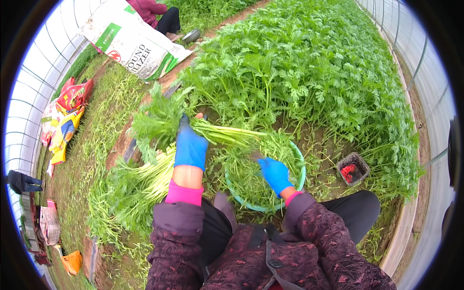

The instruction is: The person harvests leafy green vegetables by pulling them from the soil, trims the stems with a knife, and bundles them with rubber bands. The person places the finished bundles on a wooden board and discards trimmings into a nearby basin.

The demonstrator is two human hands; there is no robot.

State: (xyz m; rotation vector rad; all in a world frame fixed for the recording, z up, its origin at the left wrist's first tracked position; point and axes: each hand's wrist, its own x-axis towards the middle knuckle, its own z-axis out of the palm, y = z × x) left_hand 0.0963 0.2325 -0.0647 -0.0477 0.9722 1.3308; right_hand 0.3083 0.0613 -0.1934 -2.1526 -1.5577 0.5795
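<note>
My left hand, in a blue glove with dark fingers, grips a bunch of leafy greens that look like garland chrysanthemum. Its feathery leaves point left and the pale cut stems point right. Over a round teal tub between my knees is my right hand, also gloved in blue. Motion blurs its fingers near the stem ends, so I cannot tell whether they hold anything. Loose green trimmings fill the tub. A heap of cut greens lies by my left knee, stems toward me.
Tall standing greens grow ahead and right. A small dark plastic basket holds red bits. A white fertilizer sack stands ahead left, with a seated person behind. Bright bags and a pink crate lie left.
</note>
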